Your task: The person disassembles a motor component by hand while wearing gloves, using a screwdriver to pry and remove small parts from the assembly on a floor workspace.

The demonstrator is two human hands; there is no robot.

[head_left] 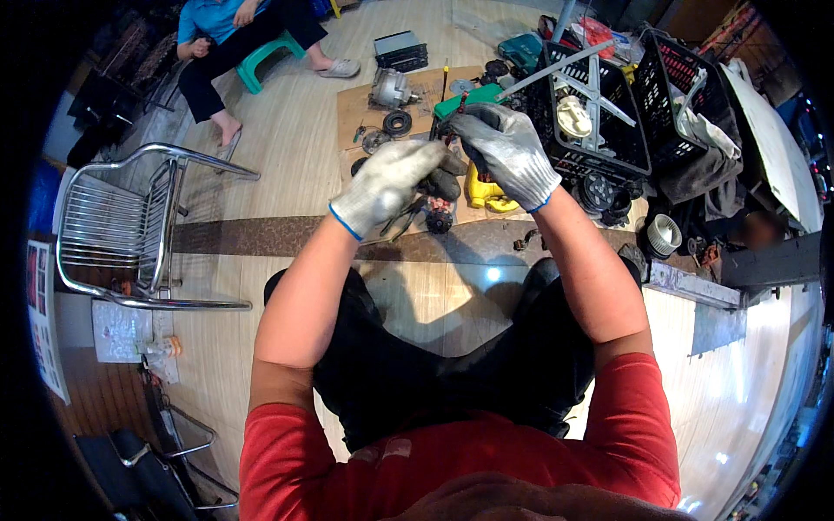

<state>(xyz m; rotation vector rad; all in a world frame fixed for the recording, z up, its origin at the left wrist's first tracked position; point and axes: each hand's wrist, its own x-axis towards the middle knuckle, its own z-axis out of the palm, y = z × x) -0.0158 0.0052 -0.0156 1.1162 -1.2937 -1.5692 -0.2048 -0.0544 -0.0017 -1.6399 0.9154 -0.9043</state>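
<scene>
Both my hands wear white knitted gloves with grey, dirt-darkened fingers, raised close together over the parts on the floor. My left hand point(391, 187) has its fingers curled round; what they hold, if anything, is hidden. Beside it, my right hand point(512, 156) pinches at a small dark, reddish piece too small to make out. Below them lie a yellow tool body point(485, 191), a small motor-like part point(439, 217) with reddish windings and dark-handled pliers point(404, 221). A cardboard sheet point(352, 108) carries a silver metal motor housing point(391, 89) and a black ring point(397, 123).
Black plastic crates point(643, 143) full of parts stand at the right, with a fan wheel point(663, 234) nearby. A metal chair point(113, 217) is at the left. At the far left a person point(213, 22) sits on a green stool point(261, 65). A black case point(401, 52) lies beyond the cardboard.
</scene>
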